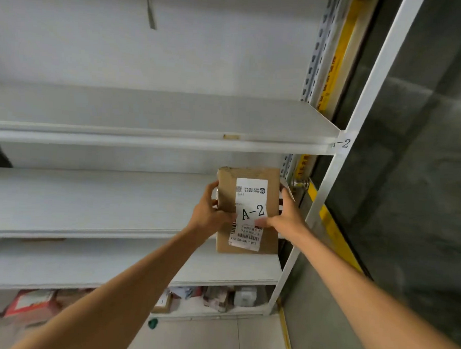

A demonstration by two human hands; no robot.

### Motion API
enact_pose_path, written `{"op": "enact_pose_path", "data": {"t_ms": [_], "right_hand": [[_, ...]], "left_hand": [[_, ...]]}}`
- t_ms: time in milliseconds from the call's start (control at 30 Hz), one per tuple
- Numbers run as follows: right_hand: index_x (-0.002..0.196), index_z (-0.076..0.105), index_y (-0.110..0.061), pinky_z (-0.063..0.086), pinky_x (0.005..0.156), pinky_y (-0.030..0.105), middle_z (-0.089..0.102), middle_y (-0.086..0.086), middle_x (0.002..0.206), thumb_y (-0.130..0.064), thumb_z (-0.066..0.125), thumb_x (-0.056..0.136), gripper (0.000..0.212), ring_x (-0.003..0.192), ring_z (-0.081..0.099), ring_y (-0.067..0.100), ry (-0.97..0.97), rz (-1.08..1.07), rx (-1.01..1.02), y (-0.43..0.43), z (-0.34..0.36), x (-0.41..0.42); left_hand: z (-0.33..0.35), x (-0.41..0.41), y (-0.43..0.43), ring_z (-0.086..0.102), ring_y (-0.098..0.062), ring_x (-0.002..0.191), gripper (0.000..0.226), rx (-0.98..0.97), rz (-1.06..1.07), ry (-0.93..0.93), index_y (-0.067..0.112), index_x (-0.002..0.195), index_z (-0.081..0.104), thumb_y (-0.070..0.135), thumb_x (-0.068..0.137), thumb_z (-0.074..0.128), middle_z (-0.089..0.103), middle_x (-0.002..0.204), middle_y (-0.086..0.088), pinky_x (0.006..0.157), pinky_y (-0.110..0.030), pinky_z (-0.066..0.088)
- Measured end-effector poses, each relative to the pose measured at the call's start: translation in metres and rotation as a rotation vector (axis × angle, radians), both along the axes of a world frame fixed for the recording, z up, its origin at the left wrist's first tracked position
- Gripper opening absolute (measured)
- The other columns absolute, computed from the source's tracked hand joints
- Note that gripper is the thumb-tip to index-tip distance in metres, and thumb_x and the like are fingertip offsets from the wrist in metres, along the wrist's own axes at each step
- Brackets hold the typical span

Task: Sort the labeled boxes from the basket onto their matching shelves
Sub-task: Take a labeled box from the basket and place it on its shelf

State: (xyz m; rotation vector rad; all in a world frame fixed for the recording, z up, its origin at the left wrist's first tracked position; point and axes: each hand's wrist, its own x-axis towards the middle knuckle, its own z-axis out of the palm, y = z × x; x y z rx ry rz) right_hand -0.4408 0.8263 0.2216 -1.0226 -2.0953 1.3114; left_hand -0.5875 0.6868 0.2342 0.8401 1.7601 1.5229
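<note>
A brown cardboard box (pixel 227 193) carries a white shipping label with "A-2" written on it. I hold it up in front of the white shelving, below the shelf (pixel 157 117) whose right post bears the tag "A-2" (pixel 343 143). My left hand (pixel 208 213) grips the box's left edge with the thumb on the label. My right hand (pixel 283 219) grips its right edge, thumb on the label too. The basket is out of sight.
White shelves (pixel 89 201) run below the A-2 level. The lowest level holds several small packages (pixel 217 297) and a red box (pixel 30 304). A yellow-striped door frame and a door handle (pixel 299 183) lie to the right of the shelf post.
</note>
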Motion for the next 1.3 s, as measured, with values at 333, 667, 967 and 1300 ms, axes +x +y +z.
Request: {"op": "enact_pose_path", "data": {"t_ms": [333, 667, 967, 1300], "right_hand": [[0.131, 0.034, -0.029, 0.041, 0.065, 0.013, 0.059, -0.004, 0.116, -0.013, 0.086, 0.066, 0.085, 0.104, 0.057, 0.014, -0.039, -0.099, -0.031, 0.072, -0.055, -0.023], [0.141, 0.037, -0.028, 0.053, 0.087, 0.027, 0.036, 0.01, 0.137, -0.002, 0.079, 0.071, 0.086, 0.123, 0.042, 0.021, -0.116, -0.063, 0.33, 0.129, -0.066, -0.041], [0.154, 0.008, -0.028, 0.033, 0.111, 0.038, -0.005, 0.009, 0.159, -0.004, 0.071, 0.079, 0.101, 0.146, -0.006, 0.031, -0.508, 0.167, 0.712, 0.142, -0.081, -0.022], [0.149, 0.019, -0.025, 0.041, 0.107, 0.043, -0.002, 0.009, 0.157, -0.008, 0.079, 0.072, 0.099, 0.145, 0.005, 0.032, -0.577, 0.182, 0.576, 0.157, -0.064, -0.015]], "left_hand": [[-0.064, -0.021, 0.085, 0.061, -0.013, 0.088, 0.099, -0.127, 0.03, -0.064, 0.042, 0.144, 0.024, -0.017, 0.075, 0.066, 0.056, 0.104, -0.001, 0.059, -0.026, 0.056], [-0.09, -0.025, 0.162, 0.063, -0.03, 0.094, 0.078, -0.031, 0.098, -0.225, 0.039, 0.123, 0.039, -0.022, 0.076, 0.055, 0.056, 0.112, -0.012, 0.062, -0.038, 0.06], [-0.089, -0.025, 0.191, 0.057, -0.024, 0.091, 0.073, -0.118, 0.096, -0.332, 0.023, 0.124, 0.035, -0.028, 0.075, 0.048, 0.048, 0.117, -0.012, 0.052, -0.026, 0.057], [-0.093, -0.014, 0.201, 0.055, -0.031, 0.103, 0.072, -0.134, 0.034, -0.264, 0.02, 0.129, 0.029, -0.023, 0.077, 0.054, 0.044, 0.126, -0.017, 0.066, -0.036, 0.057]]}}
